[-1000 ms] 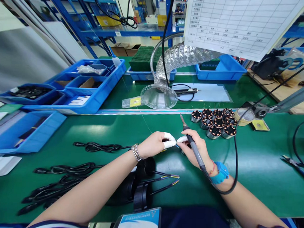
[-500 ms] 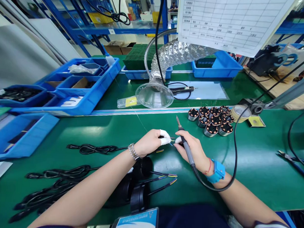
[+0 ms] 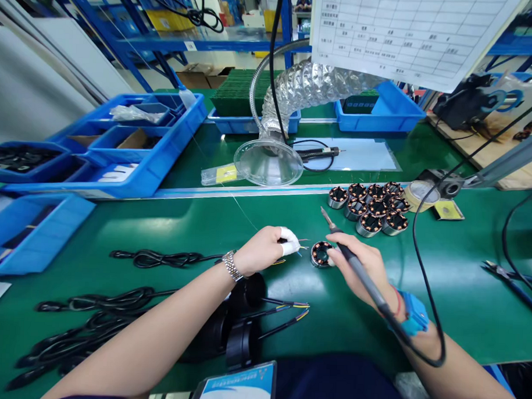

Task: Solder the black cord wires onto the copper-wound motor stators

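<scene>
My left hand (image 3: 275, 246), with white coverings on its fingertips, is closed on a cable whose thin coloured wire ends (image 3: 302, 248) stick out to the right. In my right hand (image 3: 364, 264) is a soldering iron (image 3: 351, 258), its tip pointing up and left. Right beside the fingers of that hand, a copper-wound motor stator (image 3: 315, 257) rests on the green bench; whether they touch it I cannot tell. Several more stators (image 3: 370, 223) stand grouped farther back. Black cylindrical housings (image 3: 239, 344) with cable ends lie below my left forearm.
Coiled black cables (image 3: 154, 258) lie on the left. A fume extraction funnel (image 3: 269, 167) hangs in front of my hands. Blue bins (image 3: 32, 255) line the left side. Pliers (image 3: 507, 278) are at the far right, and the iron's cord (image 3: 420, 269) loops beside my right arm.
My right hand has moved right, away from the left hand, with the soldering iron still in it. A stator now shows between the hands. My left hand has stayed about in place.
</scene>
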Available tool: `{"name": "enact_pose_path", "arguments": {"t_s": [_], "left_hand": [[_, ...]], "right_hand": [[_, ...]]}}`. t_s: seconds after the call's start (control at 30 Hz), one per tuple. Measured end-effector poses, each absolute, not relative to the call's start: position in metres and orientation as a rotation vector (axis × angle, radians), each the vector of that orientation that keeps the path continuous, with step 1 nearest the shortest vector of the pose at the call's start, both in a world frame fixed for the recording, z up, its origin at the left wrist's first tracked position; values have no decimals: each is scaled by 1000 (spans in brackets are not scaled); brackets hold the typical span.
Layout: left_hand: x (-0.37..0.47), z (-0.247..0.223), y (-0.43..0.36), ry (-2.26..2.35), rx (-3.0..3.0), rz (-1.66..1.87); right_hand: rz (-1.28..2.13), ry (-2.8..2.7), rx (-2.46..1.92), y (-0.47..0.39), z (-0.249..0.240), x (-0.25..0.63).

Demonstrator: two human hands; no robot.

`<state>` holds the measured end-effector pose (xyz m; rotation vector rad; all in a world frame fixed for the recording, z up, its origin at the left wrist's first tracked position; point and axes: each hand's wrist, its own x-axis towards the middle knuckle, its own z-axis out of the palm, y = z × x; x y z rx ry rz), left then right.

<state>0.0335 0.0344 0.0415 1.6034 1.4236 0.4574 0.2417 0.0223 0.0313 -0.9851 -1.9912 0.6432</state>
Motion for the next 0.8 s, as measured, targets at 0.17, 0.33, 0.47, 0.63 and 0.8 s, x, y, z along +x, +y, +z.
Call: {"name": "enact_pose_path", "arguments": {"t_s": [0.17, 0.33, 0.47, 0.63, 0.8], "left_hand": [[33, 37, 36, 1406, 1628, 442], [31, 39, 39, 1416, 1558, 428], [31, 41, 40, 1403, 1537, 412], [30, 41, 41, 1389, 1536, 416], [29, 39, 41, 1381, 1549, 411]], "right_hand": [[638, -1952, -966, 14, 41, 266], [884, -1820, -985, 15, 34, 269], [943, -1794, -997, 18, 32, 266], [970, -1787, -1006, 18, 32, 266], [977, -1786, -1015, 19, 32, 265]]}}
